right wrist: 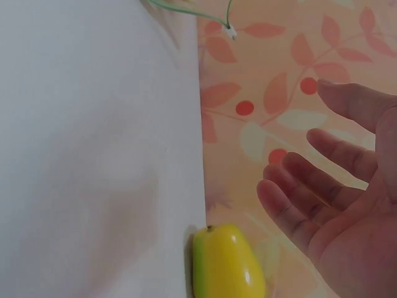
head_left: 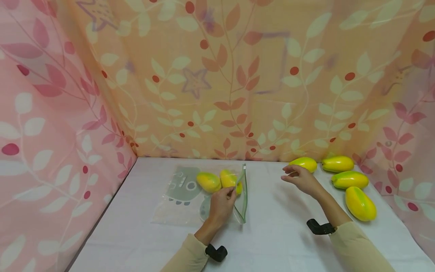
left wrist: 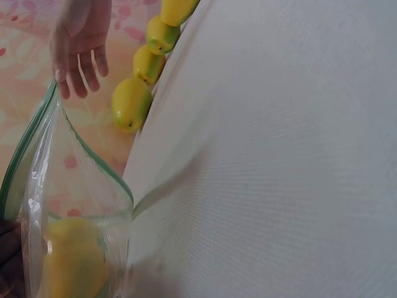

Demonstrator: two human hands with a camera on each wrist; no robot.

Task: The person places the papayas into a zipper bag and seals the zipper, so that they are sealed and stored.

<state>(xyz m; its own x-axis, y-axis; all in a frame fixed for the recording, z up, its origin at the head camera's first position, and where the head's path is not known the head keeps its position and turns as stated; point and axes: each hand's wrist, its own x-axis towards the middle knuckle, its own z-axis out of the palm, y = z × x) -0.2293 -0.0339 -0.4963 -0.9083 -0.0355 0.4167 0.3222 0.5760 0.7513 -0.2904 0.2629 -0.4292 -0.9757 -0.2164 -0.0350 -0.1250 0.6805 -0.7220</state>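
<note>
A clear zip bag (head_left: pixel 159 211) with a green seal and a grey cartoon print lies on the white table, its mouth gaping to the right. Two yellow-green mangoes (head_left: pixel 208 182) are inside it. My left hand (head_left: pixel 221 206) pinches the bag's edge near the mouth; in the left wrist view a bagged mango (left wrist: pixel 75 257) shows through the plastic. Over the table to the right, my right hand (head_left: pixel 300 180) is raised with fingers apart and holds nothing. It is nearest to a mango (head_left: pixel 304 164) at the back edge, which it partly overlaps in the head view.
Several more mangoes (head_left: pixel 350 180) stand along the right side of the table (head_left: pixel 265 241). Patterned curtains (head_left: pixel 217 75) rise behind the table and on both sides. A black wrist mount (head_left: pixel 216 253) sits on the left wrist, another (head_left: pixel 319 227) on the right.
</note>
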